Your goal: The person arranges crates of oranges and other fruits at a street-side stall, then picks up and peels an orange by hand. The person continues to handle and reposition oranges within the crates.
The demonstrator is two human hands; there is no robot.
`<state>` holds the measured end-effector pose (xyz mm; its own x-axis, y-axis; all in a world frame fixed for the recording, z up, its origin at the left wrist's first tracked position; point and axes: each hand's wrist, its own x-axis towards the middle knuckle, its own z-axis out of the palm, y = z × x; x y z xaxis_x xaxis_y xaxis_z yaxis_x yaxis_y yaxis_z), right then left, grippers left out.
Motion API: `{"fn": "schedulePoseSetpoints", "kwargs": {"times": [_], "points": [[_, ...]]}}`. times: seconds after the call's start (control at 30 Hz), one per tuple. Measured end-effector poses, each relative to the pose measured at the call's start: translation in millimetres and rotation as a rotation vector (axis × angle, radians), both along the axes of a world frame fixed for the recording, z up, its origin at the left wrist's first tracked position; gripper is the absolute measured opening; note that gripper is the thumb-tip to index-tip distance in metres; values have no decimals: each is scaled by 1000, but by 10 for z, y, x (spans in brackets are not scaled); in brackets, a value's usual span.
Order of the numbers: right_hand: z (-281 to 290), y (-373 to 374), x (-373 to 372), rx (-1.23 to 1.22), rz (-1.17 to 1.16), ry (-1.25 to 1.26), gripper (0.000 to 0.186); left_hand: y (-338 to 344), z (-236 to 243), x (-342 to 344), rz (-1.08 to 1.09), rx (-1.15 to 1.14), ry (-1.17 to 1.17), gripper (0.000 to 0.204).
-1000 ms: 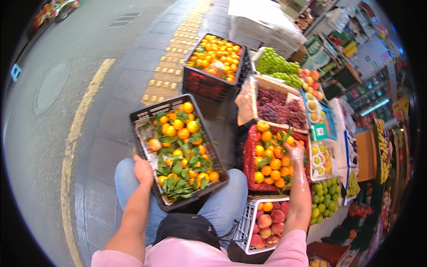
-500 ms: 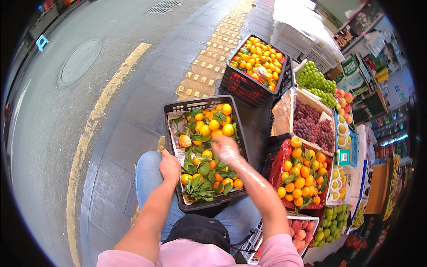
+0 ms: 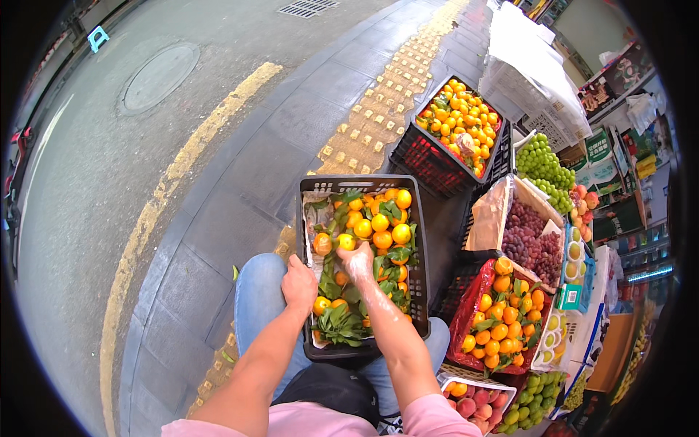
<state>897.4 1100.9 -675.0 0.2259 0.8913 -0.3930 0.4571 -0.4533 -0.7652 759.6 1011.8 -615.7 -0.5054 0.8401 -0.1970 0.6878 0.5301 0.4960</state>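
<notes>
A black plastic crate point(image 3: 417, 306) rests across my knees, lined with paper and filled with orange mandarins point(image 3: 382, 239) and green leaves. Inside it, my right hand point(image 3: 357, 264) has its fingers closed round a mandarin point(image 3: 346, 242). Just left of that fruit sits a larger, paler orange mandarin point(image 3: 322, 244). My left hand point(image 3: 299, 282) is closed at the crate's left side, above my knee; its fingers are curled, and what they hold, if anything, is hidden. Leafy sprigs point(image 3: 339, 325) are heaped in the near left part of the crate.
Beyond my crate stands another black crate of small orange fruit point(image 3: 466, 116). Along the right are red grapes point(image 3: 526, 237), green grapes point(image 3: 542, 171), a red-lined crate of mandarins point(image 3: 502, 328), peaches point(image 3: 480, 404) and limes point(image 3: 534, 400). Paving and a road lie to the left.
My right hand has moved left and nearer within the crate and now grips a mandarin. My left hand stays closed by the crate's left side. The whole view has shifted.
</notes>
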Motion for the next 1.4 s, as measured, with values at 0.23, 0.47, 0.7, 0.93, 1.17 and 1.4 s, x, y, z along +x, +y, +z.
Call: {"fn": "schedulePoseSetpoints", "kwargs": {"times": [0.23,0.47,0.7,0.93,1.17,1.4], "points": [[1034,-568,232,324,180,186,67,-15,-19,-5,-22,0,31,24],[1983,-909,345,619,248,182,64,-5,-40,-24,-44,0,45,25],[2268,-1152,503,508,161,483,61,-16,-70,-23,-45,20,58,28],[2320,-1281,732,223,-73,1053,53,-29,-82,-29,-54,59,62,27],[2453,-1435,890,339,-37,839,68,-32,-123,-32,-78,79,144,25],[2663,-1588,1154,698,221,165,59,-37,-140,-38,-90,108,145,23]]}}
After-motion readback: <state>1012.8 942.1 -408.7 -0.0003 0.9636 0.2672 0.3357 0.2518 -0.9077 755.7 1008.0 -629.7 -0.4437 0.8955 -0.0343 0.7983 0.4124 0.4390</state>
